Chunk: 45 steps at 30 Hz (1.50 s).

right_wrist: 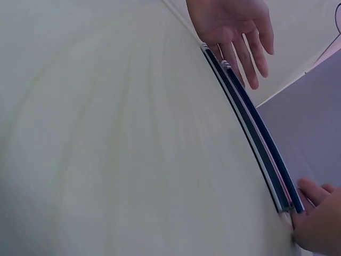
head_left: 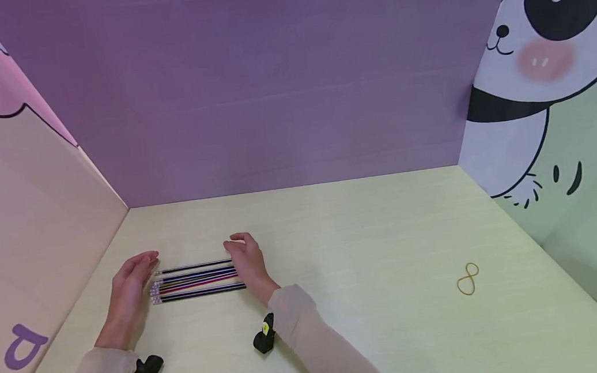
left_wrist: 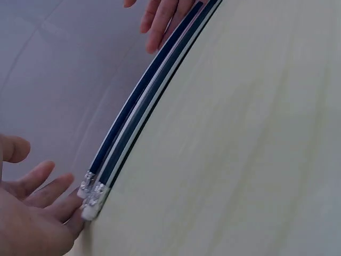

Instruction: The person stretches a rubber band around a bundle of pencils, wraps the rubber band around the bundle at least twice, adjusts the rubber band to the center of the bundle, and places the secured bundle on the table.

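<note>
Several pencils lie side by side in a loose row on the table, mostly dark, with a red and a yellowish one among them. Their white eraser ends with silvery ferrules point left. My left hand stands on its edge at those ends, fingers extended, the palm side facing the erasers. At the opposite ends is my right hand, its palm turned toward the pencils and its fingers loosely bent; it covers their tips in the head view. Both hands flank the row in the right wrist view, where the pencils run between them.
A thin yellowish band, twisted into a figure eight, lies far to the right on the pale table. A purple wall closes the back, with printed panels at the left and a panda panel at the right.
</note>
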Tool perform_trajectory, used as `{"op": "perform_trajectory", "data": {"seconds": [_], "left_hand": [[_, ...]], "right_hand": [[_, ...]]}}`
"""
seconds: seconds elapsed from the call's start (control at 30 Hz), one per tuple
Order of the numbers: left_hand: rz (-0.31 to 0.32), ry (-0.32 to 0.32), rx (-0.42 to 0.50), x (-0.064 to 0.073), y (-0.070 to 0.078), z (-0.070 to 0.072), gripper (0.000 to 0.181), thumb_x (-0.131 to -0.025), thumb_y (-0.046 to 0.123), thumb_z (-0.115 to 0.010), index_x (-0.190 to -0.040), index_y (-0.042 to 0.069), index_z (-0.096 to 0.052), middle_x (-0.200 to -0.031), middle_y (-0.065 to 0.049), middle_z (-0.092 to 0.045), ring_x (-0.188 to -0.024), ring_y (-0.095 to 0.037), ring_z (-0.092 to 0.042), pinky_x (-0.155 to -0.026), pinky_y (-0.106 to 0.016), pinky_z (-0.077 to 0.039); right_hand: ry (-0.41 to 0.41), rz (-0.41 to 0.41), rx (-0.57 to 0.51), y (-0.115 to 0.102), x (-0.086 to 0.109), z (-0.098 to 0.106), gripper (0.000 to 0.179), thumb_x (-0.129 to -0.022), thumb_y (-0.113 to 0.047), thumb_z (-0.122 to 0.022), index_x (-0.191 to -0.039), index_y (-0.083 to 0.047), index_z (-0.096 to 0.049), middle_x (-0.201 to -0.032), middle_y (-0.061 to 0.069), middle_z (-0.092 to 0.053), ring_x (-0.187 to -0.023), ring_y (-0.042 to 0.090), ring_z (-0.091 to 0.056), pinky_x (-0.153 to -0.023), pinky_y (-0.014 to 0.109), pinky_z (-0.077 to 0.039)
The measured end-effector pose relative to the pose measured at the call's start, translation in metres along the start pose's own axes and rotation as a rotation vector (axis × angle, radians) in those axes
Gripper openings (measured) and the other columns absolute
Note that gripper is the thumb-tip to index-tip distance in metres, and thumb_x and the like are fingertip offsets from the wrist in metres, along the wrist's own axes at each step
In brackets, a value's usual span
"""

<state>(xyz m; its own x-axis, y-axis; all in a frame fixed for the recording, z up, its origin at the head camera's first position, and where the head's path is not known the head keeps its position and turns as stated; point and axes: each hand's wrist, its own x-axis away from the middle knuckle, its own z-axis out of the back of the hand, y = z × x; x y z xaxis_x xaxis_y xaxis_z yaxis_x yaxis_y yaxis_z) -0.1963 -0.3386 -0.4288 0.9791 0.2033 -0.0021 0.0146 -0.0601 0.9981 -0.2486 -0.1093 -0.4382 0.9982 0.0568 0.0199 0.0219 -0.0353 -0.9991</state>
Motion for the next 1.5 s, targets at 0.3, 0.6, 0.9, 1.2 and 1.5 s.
{"op": "perform_trajectory", "data": {"seconds": [0.3, 0.6, 0.9, 1.2, 1.5], "left_hand": [[-0.092, -0.015, -0.554, 0.007, 0.009, 0.003, 0.055, -0.107, 0.035, -0.043, -0.143, -0.006, -0.037, -0.121, -0.001, -0.063, -0.093, 0.013, -0.061, -0.078, -0.005, -0.043], [-0.097, -0.08, -0.353, 0.015, 0.007, 0.014, 0.039, -0.106, 0.033, -0.048, -0.135, 0.006, -0.046, -0.104, 0.027, -0.064, -0.096, 0.007, -0.065, -0.082, -0.005, -0.043], [-0.068, -0.113, -0.109, 0.013, 0.0, 0.012, 0.032, -0.104, 0.031, -0.052, -0.131, 0.013, -0.054, -0.114, 0.022, -0.062, -0.106, 0.013, -0.058, -0.094, -0.006, -0.043], [-0.143, -0.146, -0.575, 0.015, 0.003, 0.004, 0.059, -0.108, 0.04, -0.04, -0.148, -0.003, -0.037, -0.146, -0.013, -0.049, -0.131, -0.015, -0.05, -0.105, -0.023, -0.043], [-0.289, -0.269, -1.041, 0.026, 0.029, -0.01, 0.065, -0.098, 0.047, -0.06, -0.148, 0.009, -0.043, -0.149, -0.03, -0.04, -0.134, -0.056, -0.035, -0.099, -0.072, -0.034]], "right_hand": [[-0.076, -0.048, 0.078, -0.004, 0.006, 0.008, 0.032, -0.099, -0.031, -0.059, -0.126, -0.013, -0.058, -0.101, -0.005, -0.071, -0.097, 0.015, -0.063, -0.092, 0.04, -0.049], [0.001, -0.063, -0.035, 0.003, 0.015, 0.009, 0.026, -0.096, -0.026, -0.063, -0.117, -0.011, -0.062, -0.101, -0.004, -0.074, -0.1, 0.013, -0.063, -0.092, 0.038, -0.047], [0.04, -0.086, -0.094, 0.005, 0.021, 0.009, 0.025, -0.093, -0.024, -0.066, -0.114, -0.011, -0.062, -0.103, -0.003, -0.073, -0.094, 0.01, -0.06, -0.084, 0.03, -0.045], [-0.257, -0.04, 0.055, -0.004, 0.014, 0.034, 0.042, -0.099, -0.035, -0.06, -0.132, -0.01, -0.058, -0.126, -0.001, -0.063, -0.114, 0.014, -0.058, -0.098, 0.034, -0.047], [-0.671, 0.274, 0.857, -0.025, 0.016, 0.059, 0.056, -0.098, -0.039, -0.063, -0.148, -0.019, -0.047, -0.145, -0.005, -0.053, -0.132, 0.011, -0.048, -0.109, 0.027, -0.039]]}}
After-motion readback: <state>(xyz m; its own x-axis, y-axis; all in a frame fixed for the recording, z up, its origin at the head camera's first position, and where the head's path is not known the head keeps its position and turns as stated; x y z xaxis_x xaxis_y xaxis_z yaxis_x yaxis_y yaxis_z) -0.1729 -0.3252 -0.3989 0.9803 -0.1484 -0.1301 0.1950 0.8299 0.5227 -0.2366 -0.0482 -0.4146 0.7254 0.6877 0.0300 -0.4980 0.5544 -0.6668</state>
